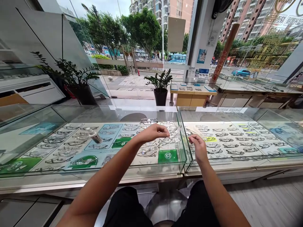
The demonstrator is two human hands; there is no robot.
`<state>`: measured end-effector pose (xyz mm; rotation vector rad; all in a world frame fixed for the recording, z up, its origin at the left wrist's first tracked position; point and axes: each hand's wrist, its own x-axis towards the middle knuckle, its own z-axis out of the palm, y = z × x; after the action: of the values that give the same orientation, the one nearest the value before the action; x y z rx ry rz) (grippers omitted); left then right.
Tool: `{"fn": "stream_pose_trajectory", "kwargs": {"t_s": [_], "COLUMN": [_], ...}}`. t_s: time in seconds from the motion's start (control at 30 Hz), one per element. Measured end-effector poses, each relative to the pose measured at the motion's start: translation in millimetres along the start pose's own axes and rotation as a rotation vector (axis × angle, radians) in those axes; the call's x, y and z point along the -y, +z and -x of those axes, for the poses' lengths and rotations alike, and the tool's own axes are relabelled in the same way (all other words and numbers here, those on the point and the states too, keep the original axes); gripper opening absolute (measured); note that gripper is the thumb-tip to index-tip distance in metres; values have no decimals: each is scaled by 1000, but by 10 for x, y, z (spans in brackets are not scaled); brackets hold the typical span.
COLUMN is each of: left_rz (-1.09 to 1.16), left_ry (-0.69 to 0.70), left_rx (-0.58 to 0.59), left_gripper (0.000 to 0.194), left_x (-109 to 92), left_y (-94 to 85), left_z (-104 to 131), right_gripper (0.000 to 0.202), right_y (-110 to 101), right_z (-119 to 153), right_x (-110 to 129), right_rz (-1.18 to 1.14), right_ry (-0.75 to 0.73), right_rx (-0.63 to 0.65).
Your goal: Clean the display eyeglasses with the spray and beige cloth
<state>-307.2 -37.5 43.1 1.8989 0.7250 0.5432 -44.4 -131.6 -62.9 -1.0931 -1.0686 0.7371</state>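
My left hand [155, 132] hovers over the glass counter, thumb and fingers pinched together. From its fingertips a clear, glinting pair of eyeglasses [175, 131] reaches toward the right; its outline blurs into the frames below the glass. My right hand [199, 146] is held just right of the seam between the two cases, fingers closed in a pinch. What lies between those fingertips is too small to make out. A white spray bottle [95, 136] stands on the glass, left of my left forearm.
Rows of eyeglass frames [222, 134] lie inside the glass cases, with green cards [167, 156] among them. Glass edges [183, 145] meet between my hands. Beyond the counter are a potted plant [160, 91], another display table [191, 98] and large windows. My legs are below the counter.
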Motion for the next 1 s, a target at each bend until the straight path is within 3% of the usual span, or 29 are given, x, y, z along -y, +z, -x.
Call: {"fn": "stream_pose_trajectory", "kwargs": {"t_s": [0.17, 0.3, 0.47, 0.6, 0.7, 0.83, 1.0], "left_rz": [226, 288, 253, 270, 280, 272, 264], "left_ry": [151, 283, 343, 309, 266, 241, 194], "left_rx": [-479, -681, -704, -664, -611, -574, -600], "left_gripper": [39, 43, 37, 38, 41, 39, 41], "left_x": [61, 228, 475, 606, 601, 536, 550], "left_y": [-189, -235, -225, -209, -216, -253, -329], "left_z": [-190, -369, -429, -427, -405, -337, -269], "right_gripper": [24, 27, 28, 30, 32, 31, 29], "right_y": [565, 997, 1244, 1271, 1257, 1213, 1115], "right_z": [-582, -1013, -1150, -1102, -1086, -1088, -1112], "right_x": [468, 553, 381, 237, 193, 211, 241], "right_rz": [101, 174, 150, 83, 26, 49, 171], "right_ry": [-189, -313, -362, -260, -179, -185, -297], "right_rx": [250, 331, 348, 343, 358, 366, 188]}}
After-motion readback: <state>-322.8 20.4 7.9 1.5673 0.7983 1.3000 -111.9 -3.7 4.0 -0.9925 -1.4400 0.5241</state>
